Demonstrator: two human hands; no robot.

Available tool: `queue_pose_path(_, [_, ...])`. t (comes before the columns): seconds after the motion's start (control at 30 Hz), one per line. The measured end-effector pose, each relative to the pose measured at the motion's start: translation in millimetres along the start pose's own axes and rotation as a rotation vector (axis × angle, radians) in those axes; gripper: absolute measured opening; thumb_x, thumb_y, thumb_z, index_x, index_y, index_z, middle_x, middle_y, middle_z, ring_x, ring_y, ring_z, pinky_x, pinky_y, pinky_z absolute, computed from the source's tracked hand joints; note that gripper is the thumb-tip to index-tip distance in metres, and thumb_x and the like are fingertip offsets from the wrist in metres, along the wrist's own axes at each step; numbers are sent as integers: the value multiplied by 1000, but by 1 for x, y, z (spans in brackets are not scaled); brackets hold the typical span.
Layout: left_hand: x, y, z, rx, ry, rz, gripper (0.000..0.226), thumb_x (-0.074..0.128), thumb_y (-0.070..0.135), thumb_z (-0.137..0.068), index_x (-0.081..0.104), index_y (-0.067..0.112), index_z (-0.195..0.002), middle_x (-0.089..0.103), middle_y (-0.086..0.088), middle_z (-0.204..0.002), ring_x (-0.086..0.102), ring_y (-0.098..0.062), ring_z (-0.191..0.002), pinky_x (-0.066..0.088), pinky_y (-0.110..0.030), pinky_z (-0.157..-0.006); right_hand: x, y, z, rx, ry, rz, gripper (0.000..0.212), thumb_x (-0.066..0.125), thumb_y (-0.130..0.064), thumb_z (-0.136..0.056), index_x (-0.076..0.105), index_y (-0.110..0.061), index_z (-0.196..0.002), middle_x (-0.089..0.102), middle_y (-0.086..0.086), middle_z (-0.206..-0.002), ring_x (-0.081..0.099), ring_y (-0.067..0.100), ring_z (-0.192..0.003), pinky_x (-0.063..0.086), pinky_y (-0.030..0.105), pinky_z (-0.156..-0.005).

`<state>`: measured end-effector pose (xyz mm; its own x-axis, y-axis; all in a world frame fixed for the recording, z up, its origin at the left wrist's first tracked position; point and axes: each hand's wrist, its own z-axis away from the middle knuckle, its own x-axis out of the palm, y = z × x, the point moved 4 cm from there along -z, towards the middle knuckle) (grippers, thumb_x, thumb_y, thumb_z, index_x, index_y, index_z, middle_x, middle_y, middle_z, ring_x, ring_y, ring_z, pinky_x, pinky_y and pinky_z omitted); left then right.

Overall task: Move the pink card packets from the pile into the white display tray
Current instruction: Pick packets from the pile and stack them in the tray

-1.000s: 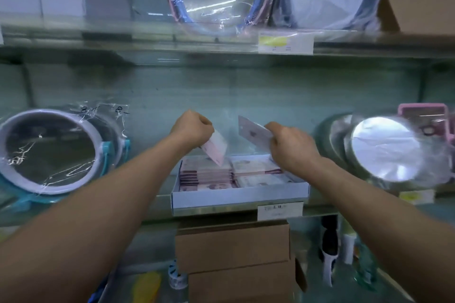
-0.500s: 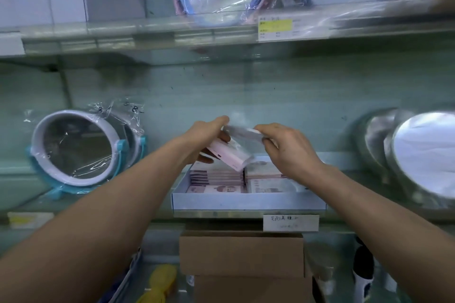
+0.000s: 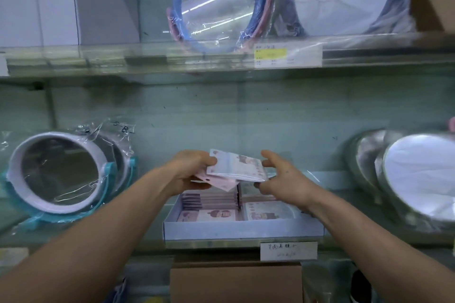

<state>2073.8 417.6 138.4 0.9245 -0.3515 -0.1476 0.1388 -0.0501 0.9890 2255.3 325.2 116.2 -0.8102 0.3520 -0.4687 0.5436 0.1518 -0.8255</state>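
Observation:
A white display tray (image 3: pixel 243 230) sits on the glass shelf, filled with two rows of pink card packets (image 3: pixel 209 204). Above its back half, my left hand (image 3: pixel 192 170) grips two pink packets held flat: an upper packet (image 3: pixel 236 166) in clear wrap and a lower one (image 3: pixel 221 183) sticking out beneath. My right hand (image 3: pixel 280 179) holds the right edge of the upper packet between thumb and curled fingers. The packets hang a little above the stacked rows.
A wrapped round mirror with a teal stand (image 3: pixel 59 172) stands left of the tray, and silver round mirrors (image 3: pixel 413 174) stand right. An upper glass shelf (image 3: pixel 221 59) carries more mirrors. Brown cardboard boxes (image 3: pixel 236 280) sit below the tray.
The two packets, held apart and upright a second ago, have been brought together and laid flat, one over the other, between both hands. The view has shifted slightly.

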Motion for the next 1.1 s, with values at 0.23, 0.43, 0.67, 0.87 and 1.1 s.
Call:
queue_pose_path(0.23, [2, -10, 3, 16, -70, 35, 19, 49, 3, -94, 65, 9, -102, 70, -14, -91, 64, -25, -70, 54, -34, -67, 1, -4, 8, 118, -5, -191, 64, 64, -16, -87, 35, -23, -144, 55, 4, -125, 63, 18, -95, 54, 30, -82])
queue_pose_path(0.43, [10, -1, 8, 72, -37, 62, 10, 58, 1, -89, 67, 5, -92, 69, -11, -75, 64, -19, -55, 54, -27, -51, -12, -21, 11, 171, 81, -112, 49, 64, -30, -89, 48, -11, -132, 64, 7, -102, 61, 18, -85, 50, 26, -66])
queue_pose_path(0.67, [19, -4, 10, 1, -32, 38, 22, 64, 31, -87, 67, 9, -86, 64, -12, -84, 61, -23, -68, 54, -34, -67, -32, -21, 18, 193, 284, -426, 17, 61, -17, -91, 62, -5, -79, 66, 5, -65, 58, 9, -41, 49, 17, -41])
queue_pose_path(0.87, [42, -4, 15, -22, -166, 54, 24, 63, 22, -89, 64, 4, -106, 70, -12, -92, 65, -24, -76, 53, -33, -69, -18, -31, 24, 211, 97, -484, 18, 66, -18, -88, 57, -4, -94, 70, 11, -77, 68, 16, -53, 55, 21, -46])
queue_pose_path(1.1, [25, 1, 15, -112, -206, 173, 11, 49, 13, -95, 56, 5, -96, 67, -12, -89, 62, -24, -73, 52, -39, -74, -37, -22, 31, -165, 322, 297, 27, 51, -16, -96, 57, -17, -122, 62, 1, -111, 61, 16, -98, 50, 32, -87])
